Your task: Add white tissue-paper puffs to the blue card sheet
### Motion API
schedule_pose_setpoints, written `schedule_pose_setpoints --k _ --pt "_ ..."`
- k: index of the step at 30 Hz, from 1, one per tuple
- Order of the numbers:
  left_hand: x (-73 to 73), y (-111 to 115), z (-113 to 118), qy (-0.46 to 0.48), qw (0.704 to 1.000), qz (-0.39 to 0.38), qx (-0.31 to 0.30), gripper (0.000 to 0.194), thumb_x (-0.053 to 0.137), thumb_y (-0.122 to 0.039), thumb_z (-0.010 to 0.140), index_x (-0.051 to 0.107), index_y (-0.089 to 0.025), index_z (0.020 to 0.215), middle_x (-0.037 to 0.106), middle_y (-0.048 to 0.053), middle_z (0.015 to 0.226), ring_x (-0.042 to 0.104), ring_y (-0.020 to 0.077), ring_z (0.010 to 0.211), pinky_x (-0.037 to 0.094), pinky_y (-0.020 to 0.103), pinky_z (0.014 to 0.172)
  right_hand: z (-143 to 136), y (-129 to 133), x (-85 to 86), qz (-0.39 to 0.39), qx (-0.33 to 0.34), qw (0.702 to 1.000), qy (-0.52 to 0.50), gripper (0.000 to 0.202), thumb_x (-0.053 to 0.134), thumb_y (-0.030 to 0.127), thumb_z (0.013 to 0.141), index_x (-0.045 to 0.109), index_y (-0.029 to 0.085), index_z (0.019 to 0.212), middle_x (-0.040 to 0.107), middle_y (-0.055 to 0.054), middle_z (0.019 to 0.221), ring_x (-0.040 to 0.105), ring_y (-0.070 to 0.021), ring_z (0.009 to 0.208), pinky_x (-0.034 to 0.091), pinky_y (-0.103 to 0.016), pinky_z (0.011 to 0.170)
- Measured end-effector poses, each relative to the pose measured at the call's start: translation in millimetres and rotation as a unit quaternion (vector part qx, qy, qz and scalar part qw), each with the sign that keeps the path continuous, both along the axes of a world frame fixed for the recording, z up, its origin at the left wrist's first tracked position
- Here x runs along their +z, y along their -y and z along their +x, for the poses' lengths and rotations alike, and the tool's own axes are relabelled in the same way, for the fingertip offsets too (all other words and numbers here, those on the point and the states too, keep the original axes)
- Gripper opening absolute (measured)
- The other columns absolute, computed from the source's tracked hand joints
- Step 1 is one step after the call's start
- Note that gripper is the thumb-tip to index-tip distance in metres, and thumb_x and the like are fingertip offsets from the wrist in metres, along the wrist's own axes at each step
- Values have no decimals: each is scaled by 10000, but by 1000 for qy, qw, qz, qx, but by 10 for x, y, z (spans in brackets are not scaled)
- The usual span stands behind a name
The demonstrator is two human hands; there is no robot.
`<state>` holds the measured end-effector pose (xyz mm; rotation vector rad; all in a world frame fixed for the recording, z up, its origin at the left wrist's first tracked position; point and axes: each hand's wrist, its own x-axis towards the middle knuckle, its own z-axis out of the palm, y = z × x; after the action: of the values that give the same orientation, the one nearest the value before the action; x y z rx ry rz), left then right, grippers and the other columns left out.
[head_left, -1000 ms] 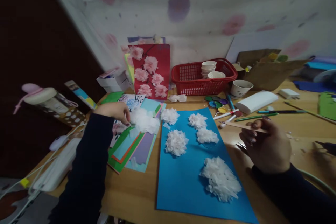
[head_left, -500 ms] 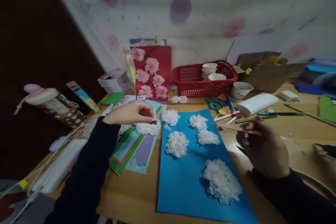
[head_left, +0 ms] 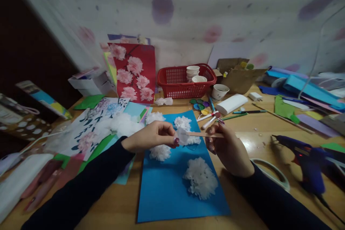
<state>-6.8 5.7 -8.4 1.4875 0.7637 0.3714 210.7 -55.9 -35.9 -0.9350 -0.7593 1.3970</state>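
White tissue-paper piece [head_left: 183,136], pinched in left hand [head_left: 152,136]: likely light, limp, tearable, best held by an edge; flat wooden stick [head_left: 198,134], pinched in right hand [head_left: 232,151]: likely stiff.

Smooth matt blue paper sheet [head_left: 172,194].

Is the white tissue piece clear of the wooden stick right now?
No, the tissue piece in the left hand meets the tip of the stick.

Left hand [head_left: 156,136] pinching over the blue sheet [head_left: 167,196], right hand [head_left: 228,147] gripping by its right edge, dark-sleeved forearms [head_left: 81,187] angling in.
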Motion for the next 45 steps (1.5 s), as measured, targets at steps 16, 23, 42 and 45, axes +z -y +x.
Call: schedule_pose_setpoints --k 16,23,42,45 --pt "-102 49 79 57 988 -117 82 251 668 -117 689 670 -130 940 686 29 761 653 130 697 526 272 696 -13 18 10 18 25 999 -43 296 704 422 674 583 170 577 518 29 483 458 -70 365 369 -172 336" --pt "-114 109 127 94 976 -164 106 117 683 -149 710 688 -97 814 709 72 846 659 137 774 501 277 798 -13 70 9 41 26 999 -23 258 660 412 733 635 165 662 564 -3 551 523 -107 453 443 -197 369" --pt "-169 135 136 156 958 -227 84 221 705 -172 701 676 -92 905 729 112 906 697 176 799 504 307 843 -17 54 -7 28 5 1000 -13 246 661 414 727 629 180 660 547 -2 580 507 -99 466 429 -202 405" --pt "-182 145 149 154 954 -240 91 234 717 -185 701 677 -101 916 730 109 899 697 181 807 492 326 870 -22 50 -18 19 10 1000 -12 249 657 413 732 630 176 663 545 -2 576 507 -98 463 426 -200 403"
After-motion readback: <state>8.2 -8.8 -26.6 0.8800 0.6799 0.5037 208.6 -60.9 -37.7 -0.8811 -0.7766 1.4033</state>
